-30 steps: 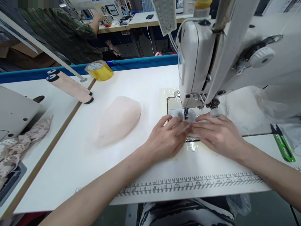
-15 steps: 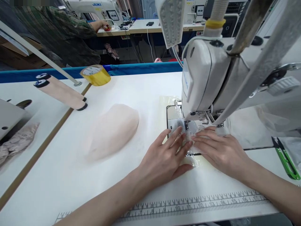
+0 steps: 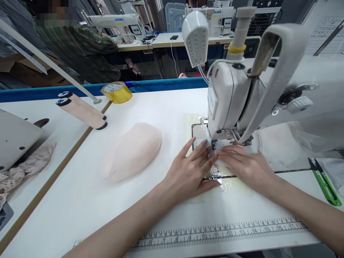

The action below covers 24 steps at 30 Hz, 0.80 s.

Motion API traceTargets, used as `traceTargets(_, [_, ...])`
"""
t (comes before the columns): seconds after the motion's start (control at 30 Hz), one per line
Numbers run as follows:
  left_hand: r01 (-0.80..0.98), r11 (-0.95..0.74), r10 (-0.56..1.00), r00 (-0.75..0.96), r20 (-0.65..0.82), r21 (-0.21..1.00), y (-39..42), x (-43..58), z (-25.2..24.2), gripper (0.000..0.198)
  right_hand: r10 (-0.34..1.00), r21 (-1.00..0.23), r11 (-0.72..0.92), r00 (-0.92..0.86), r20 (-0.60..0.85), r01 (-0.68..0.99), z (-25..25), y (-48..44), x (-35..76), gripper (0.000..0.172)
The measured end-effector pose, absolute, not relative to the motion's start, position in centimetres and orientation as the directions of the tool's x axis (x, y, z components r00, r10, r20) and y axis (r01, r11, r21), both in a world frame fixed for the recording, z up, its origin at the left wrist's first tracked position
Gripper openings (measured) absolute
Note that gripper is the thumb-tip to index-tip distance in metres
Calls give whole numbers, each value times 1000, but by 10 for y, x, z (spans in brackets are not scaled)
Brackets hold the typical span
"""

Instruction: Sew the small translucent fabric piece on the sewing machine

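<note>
A thin, see-through cloth (image 3: pixel 222 162) lies by the needle foot (image 3: pixel 213 144) of your sewing machine (image 3: pixel 228 98), partly hidden under your fingers. Your left hand (image 3: pixel 188 172) lies palm down with its fingers spread. Your right hand (image 3: pixel 245 165) has its fingers close together at the cloth; you can't tell if they pinch it. The big machine head stands right over your fingertips and hides what is behind it. More pale cloth (image 3: pixel 282 148) lies beyond your right hand, with green snips (image 3: pixel 326 184) near it. On the tabletop (image 3: pixel 161 218), a pale pink rounded piece (image 3: pixel 137 152) sits left of your left hand. Farther left are two pink rolls (image 3: pixel 83 113), yellow tape (image 3: pixel 118 95) and some lace (image 3: pixel 37 159). Past the blue edge, a person in a checked shirt (image 3: pixel 77 52) is by another machine (image 3: pixel 120 25).
</note>
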<state>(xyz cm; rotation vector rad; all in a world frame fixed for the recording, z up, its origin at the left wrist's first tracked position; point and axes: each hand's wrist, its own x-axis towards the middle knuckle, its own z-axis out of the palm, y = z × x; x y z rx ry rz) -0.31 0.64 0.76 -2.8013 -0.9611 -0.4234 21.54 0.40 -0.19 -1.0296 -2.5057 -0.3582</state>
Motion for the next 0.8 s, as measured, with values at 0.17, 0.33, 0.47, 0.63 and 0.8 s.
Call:
traceTargets(0.17, [633, -772, 581, 738, 344, -52, 5, -3, 7, 60, 613, 53, 682, -610, 503, 729, 1, 3, 212, 24])
traceTargets(0.33, [627, -773, 540, 731, 418, -97, -2, -1, 6, 45, 588, 81, 701, -638, 498, 709, 1, 0, 212, 26])
traceTargets(0.47, [623, -778, 538, 728, 424, -83, -3, 0, 5, 44, 581, 81, 707, -644, 498, 702, 1, -1, 213, 25])
traceTargets(0.63, [620, -783, 544, 725, 423, -57, 0, -1, 5, 45, 592, 80, 705, -647, 480, 704, -1, -1, 213, 28])
traceTargets(0.8, [619, -784, 547, 729, 411, -53, 2, -2, 6, 45, 603, 76, 698, -642, 473, 712, -3, -1, 213, 29])
